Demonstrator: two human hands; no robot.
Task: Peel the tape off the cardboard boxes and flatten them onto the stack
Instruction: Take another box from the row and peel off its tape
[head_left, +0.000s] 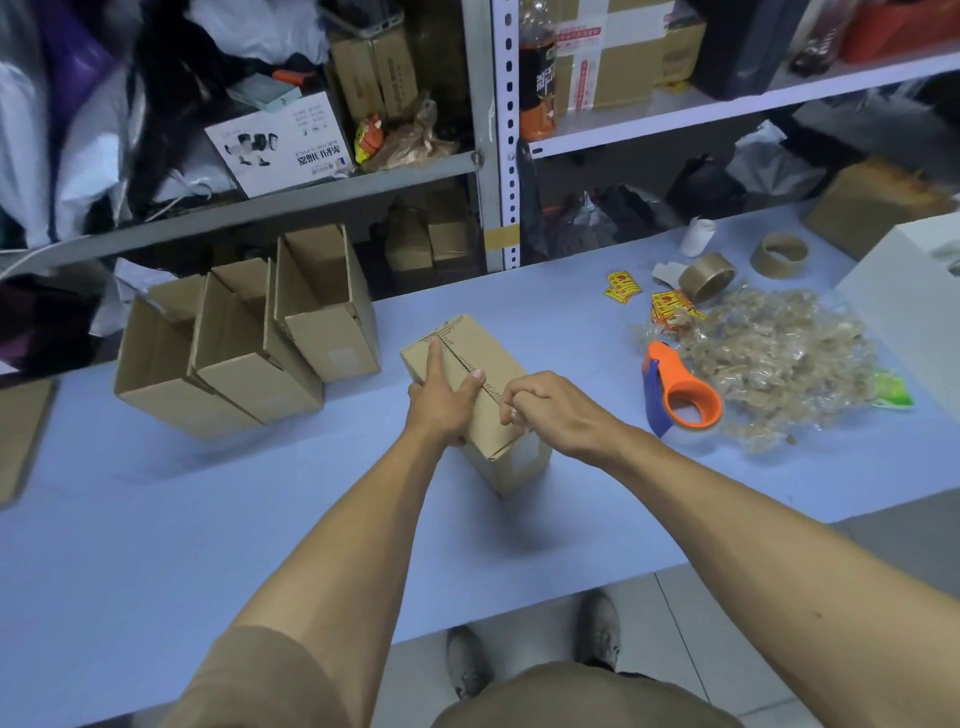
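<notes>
Peeling tape from a closed cardboard box (470, 364) at the middle of our blue table (156, 519).

Small print runs along the box's top seam, too fine for us to read; the white carton (283, 140) on the shelf behind carries Chinese characters, upside down from where we stand, and the yellow stickers (621, 286) bear red marks we cannot make out. Our left hand (441, 400) lies on the box's top left half, fingers fairly straight, thumb reaching to the seam. Our right hand (550, 405) sits at the seam's near end, fingers curled tight, pinching clear tape (511, 414). Three open boxes (249, 343) stand to the left; an orange tape dispenser (680, 395) lies to the right, beside a heap of crumpled tape (779, 358).
</notes>
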